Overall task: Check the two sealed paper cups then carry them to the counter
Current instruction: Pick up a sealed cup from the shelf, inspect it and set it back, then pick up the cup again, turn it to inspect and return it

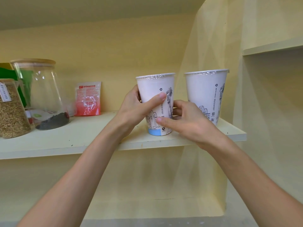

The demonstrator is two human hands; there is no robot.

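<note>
Nearest, two bare forearms reach up toward a pale shelf (91, 138). The left hand (133, 110) wraps the near sealed paper cup (155, 89), its thumb lying across the printed front and its fingers (135, 90) curled round the far side. The right hand (190, 122) touches the same cup low on its right side, thumb at the front, fingers (178, 104) bent into the gap between the cups. This cup stands upright on the shelf near its front edge. Just beside it to the right, apart from it, stands the second sealed paper cup (206, 92), also upright, partly behind the right hand. Farther left sit a glass jar (41, 92) with dark contents, a grain-filled jar (11, 110), and a red packet (87, 99) against the wall.
</note>
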